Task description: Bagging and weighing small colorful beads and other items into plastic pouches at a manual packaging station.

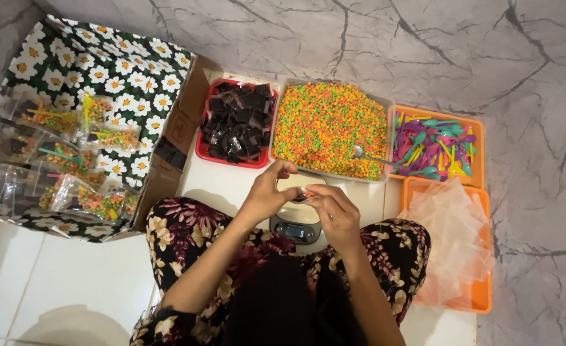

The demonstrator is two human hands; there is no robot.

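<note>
A small clear packet (303, 192), showing a speck of orange, sits pinched between the left hand (267, 192) and right hand (335, 214), just above a grey digital scale (296, 225). The fingers hide most of the packet; its contents are hard to make out. Beyond lie a clear tub of coloured pellets (328, 125), a red tray of dark packets (237, 122) and an orange tray of plastic spoons (435, 148).

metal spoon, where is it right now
In the head view the metal spoon lies in the tray of coloured pellets, near its right edge, beside the orange tray of plastic spoons.
</note>
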